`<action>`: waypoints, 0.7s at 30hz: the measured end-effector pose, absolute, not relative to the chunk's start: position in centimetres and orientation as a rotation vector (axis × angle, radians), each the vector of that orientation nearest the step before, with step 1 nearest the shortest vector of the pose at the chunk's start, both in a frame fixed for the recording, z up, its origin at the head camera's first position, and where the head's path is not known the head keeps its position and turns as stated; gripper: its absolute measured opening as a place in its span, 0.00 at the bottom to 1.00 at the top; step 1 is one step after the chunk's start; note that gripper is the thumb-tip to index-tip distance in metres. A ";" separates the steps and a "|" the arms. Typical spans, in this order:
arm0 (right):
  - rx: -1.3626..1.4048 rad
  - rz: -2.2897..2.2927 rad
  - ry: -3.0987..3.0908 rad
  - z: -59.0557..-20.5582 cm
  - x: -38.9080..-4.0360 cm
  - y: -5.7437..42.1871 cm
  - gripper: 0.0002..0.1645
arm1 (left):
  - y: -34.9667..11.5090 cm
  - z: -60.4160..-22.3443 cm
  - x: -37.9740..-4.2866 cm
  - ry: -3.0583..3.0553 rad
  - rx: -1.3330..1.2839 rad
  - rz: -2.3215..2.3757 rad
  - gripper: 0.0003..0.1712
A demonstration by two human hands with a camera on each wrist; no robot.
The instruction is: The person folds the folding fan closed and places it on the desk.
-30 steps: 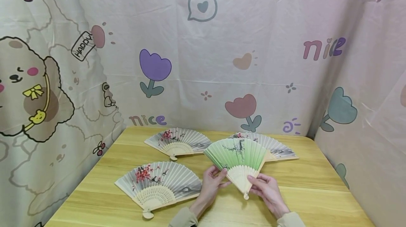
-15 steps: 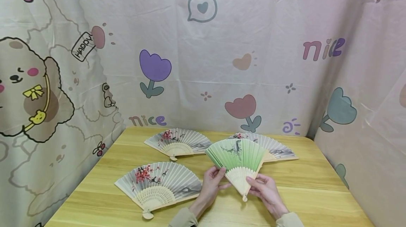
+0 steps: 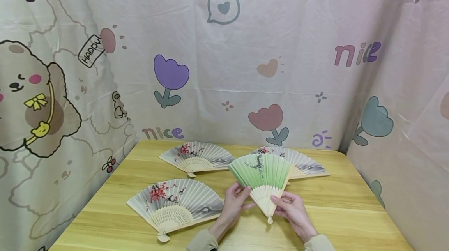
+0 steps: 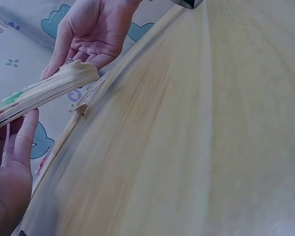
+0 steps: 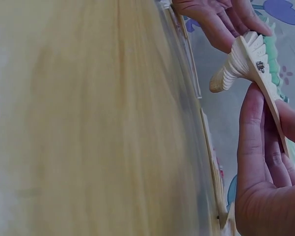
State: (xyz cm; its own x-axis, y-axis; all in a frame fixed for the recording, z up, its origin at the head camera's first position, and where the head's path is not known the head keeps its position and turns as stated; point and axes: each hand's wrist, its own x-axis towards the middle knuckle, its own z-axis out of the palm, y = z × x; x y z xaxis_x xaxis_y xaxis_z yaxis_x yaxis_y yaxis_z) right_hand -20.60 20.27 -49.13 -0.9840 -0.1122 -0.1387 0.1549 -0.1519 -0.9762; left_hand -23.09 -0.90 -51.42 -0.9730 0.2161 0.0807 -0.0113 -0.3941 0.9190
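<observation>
The green fan (image 3: 262, 173) is held in the air above the table (image 3: 354, 220), partly spread, its pivot end down toward the person and its pleated leaf up and away. Beige sleeves (image 3: 204, 242) show at the bottom edge. The left hand (image 3: 234, 203) pinches the fan's left edge, thumb on the face, fingers beneath. The right hand (image 3: 294, 211) pinches the slats by the right edge, thumb in front, fingers behind. A metal rivet (image 5: 260, 66) shows at the pivot in the right wrist view. The front fan (image 3: 175, 204) lies spread on the table, grey with red blossoms, its right tip just beside the left hand's wrist. Farther back, the rear left fan (image 3: 196, 160) lies spread, similarly printed; the rear right fan (image 3: 308, 162) is partly hidden behind the green one. Beyond hangs a pale cloth (image 3: 214, 60) printed with tulips, hearts and "nice".
</observation>
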 end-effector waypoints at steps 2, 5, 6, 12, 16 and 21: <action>0.049 -2.252 1.926 -49.1 -20.6 20.3 0.04 | -0.9 -51.4 -23.1 1.657 0.283 2.485 0.26; 0.041 -2.247 1.930 -49.1 -20.6 20.3 0.04 | -0.9 -51.4 -23.0 1.681 0.308 2.464 0.27; 0.036 -2.245 1.930 -49.1 -20.6 20.3 0.04 | -0.8 -51.4 -23.0 1.688 0.320 2.459 0.27; 0.022 -2.228 1.942 -49.1 -20.6 20.3 0.04 | -0.8 -51.4 -23.0 1.691 0.367 2.425 0.28; 0.024 -2.225 1.960 -49.0 -20.6 20.1 0.05 | -0.9 -51.5 -23.1 1.679 0.394 2.409 0.29; 0.038 -2.228 1.986 -48.9 -20.6 19.9 0.09 | -0.9 -51.6 -23.2 1.668 0.400 2.417 0.30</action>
State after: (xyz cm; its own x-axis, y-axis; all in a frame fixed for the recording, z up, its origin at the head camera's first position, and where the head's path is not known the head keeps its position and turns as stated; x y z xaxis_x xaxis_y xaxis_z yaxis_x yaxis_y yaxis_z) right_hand -20.55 19.92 -48.92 -0.9875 -0.0991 -0.1226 0.1331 -0.1078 -0.9852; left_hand -23.17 -0.87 -51.57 -0.9480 0.2953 0.1188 0.0063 -0.3559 0.9345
